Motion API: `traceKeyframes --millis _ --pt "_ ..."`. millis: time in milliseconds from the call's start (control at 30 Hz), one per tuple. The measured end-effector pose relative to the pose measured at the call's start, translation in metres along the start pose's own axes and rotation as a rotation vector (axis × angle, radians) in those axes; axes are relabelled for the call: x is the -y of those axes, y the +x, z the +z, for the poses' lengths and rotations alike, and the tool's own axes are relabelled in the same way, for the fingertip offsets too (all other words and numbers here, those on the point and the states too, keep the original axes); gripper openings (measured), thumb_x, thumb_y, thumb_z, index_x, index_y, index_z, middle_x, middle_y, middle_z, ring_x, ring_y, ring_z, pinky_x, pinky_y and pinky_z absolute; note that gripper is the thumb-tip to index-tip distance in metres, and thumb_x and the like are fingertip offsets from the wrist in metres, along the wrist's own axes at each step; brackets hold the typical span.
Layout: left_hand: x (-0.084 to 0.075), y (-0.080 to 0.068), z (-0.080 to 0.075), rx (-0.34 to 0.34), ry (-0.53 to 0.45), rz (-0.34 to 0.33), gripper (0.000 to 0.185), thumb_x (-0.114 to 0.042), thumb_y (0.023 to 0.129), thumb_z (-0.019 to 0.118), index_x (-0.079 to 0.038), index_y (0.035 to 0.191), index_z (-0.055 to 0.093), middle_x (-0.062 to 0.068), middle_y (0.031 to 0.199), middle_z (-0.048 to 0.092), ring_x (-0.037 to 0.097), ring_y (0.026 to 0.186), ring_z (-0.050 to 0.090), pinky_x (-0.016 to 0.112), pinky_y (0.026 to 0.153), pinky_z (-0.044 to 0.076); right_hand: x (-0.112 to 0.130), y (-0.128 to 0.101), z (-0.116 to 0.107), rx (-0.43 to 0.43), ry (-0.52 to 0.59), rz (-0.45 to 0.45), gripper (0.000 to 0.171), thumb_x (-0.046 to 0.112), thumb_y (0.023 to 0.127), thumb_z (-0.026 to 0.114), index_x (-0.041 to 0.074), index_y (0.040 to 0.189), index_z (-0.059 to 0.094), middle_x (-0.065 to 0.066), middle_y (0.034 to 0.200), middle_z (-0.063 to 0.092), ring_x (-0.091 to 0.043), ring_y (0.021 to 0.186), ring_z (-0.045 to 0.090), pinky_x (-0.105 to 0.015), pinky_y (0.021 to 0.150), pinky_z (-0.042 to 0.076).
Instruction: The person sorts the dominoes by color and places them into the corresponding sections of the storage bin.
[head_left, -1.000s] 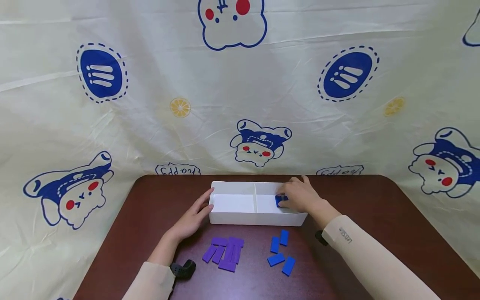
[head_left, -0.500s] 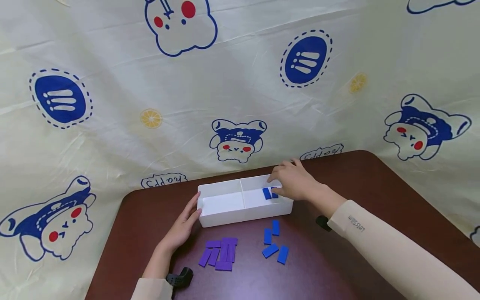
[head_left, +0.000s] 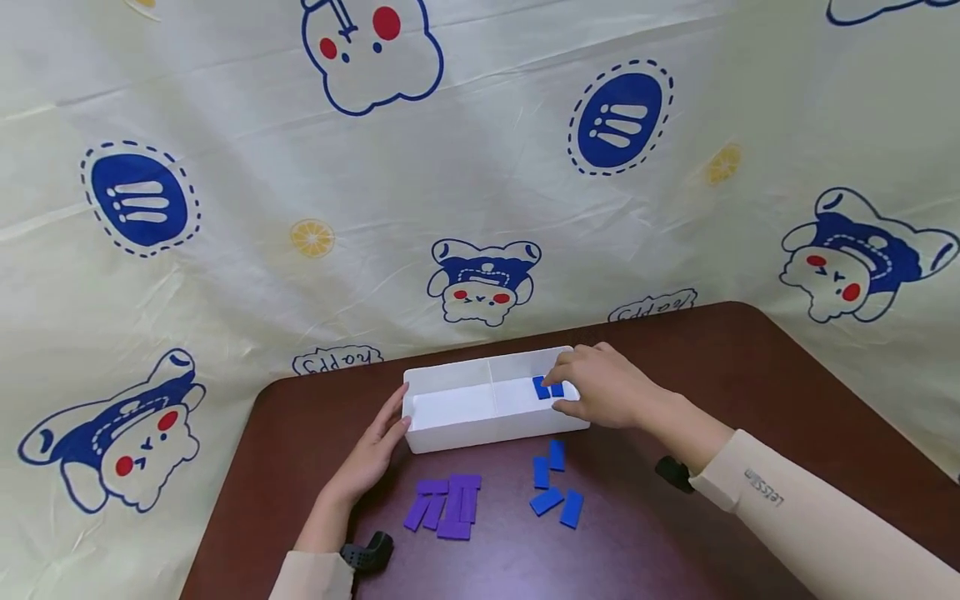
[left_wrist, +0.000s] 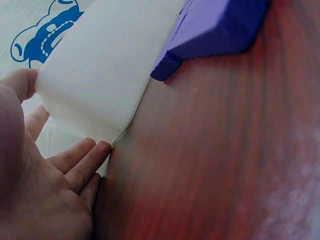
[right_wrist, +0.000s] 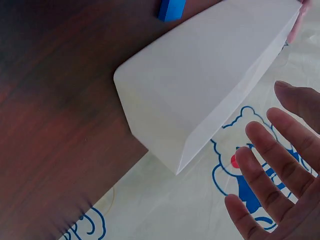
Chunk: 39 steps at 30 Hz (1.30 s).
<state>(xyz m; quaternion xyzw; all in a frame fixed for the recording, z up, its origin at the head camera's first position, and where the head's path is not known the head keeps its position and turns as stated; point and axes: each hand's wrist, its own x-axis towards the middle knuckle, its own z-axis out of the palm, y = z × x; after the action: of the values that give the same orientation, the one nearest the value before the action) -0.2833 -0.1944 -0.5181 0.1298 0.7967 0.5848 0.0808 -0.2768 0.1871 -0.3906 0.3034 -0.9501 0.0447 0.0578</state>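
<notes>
Your right hand (head_left: 607, 390), fingers relaxed, empty, above blue tiles (head_left: 548, 387) in white box (head_left: 450, 433); left hand (head_left: 375, 454) flat, steadying box end. Withdrawing carelessly could snag the rim, shifting box.

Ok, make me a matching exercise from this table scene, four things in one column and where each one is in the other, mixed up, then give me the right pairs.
Things:
1. purple blocks
2. loose blue blocks
3. left hand
4. right hand

Places:
A. over the right compartment of the white box, beside two blue blocks inside it
B. on the table, in front of the box's left half
C. against the box's left end
D. on the table, in front of the box's right half

Pairs: 1-B, 2-D, 3-C, 4-A
</notes>
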Motion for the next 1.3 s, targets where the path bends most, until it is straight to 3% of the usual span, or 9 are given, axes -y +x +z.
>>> traceKeyframes --millis 233,433,800,967,1300 --pt "-0.003 0.011 0.004 0.048 -0.006 0.039 0.061 -0.028 0.111 0.048 -0.032 0.166 0.023 0.016 0.166 0.035 0.035 0.152 0.036 0.055 0.124 0.025 0.005 -0.02 0.004 0.01 0.057 0.032 0.028 0.031 0.089 0.082 0.016 0.112 0.08 -0.003 0.109 0.074 -0.02 0.097 0.07 -0.041 0.081 0.059" --pt "-0.01 0.015 0.002 0.08 -0.026 0.051 0.061 -0.026 0.112 0.047 -0.031 0.166 0.021 0.018 0.167 0.033 0.037 0.152 0.037 0.055 0.124 0.026 0.006 -0.026 0.01 0.017 0.082 0.053 0.025 0.03 0.088 0.082 0.016 0.109 0.079 0.001 0.103 0.074 -0.012 0.084 0.065 -0.034 0.073 0.056" --pt "-0.011 0.013 -0.001 0.083 -0.043 0.037 0.062 -0.029 0.111 0.048 -0.034 0.166 0.02 0.016 0.169 0.029 0.037 0.154 0.034 0.057 0.124 0.028 0.015 -0.026 0.031 0.083 0.079 0.054 0.026 0.03 0.084 0.085 0.015 0.105 0.08 0.005 0.094 0.077 -0.009 0.079 0.065 -0.036 0.07 0.056" --pt "-0.008 0.012 -0.002 0.078 -0.042 0.041 0.062 -0.028 0.112 0.047 -0.03 0.167 0.018 0.018 0.168 0.029 0.038 0.154 0.034 0.057 0.123 0.028 0.02 -0.027 0.042 0.117 0.055 0.046 0.028 0.032 0.082 0.087 0.015 0.102 0.08 0.005 0.096 0.076 -0.009 0.079 0.063 -0.035 0.069 0.055" --pt "-0.004 0.004 -0.007 0.054 -0.024 0.031 0.061 -0.029 0.112 0.047 -0.031 0.166 0.019 0.017 0.169 0.027 0.038 0.153 0.034 0.057 0.122 0.03 0.029 -0.024 0.062 0.106 -0.015 0.018 0.034 0.035 0.079 0.09 0.014 0.104 0.08 0.003 0.097 0.073 -0.013 0.084 0.067 -0.036 0.068 0.056"
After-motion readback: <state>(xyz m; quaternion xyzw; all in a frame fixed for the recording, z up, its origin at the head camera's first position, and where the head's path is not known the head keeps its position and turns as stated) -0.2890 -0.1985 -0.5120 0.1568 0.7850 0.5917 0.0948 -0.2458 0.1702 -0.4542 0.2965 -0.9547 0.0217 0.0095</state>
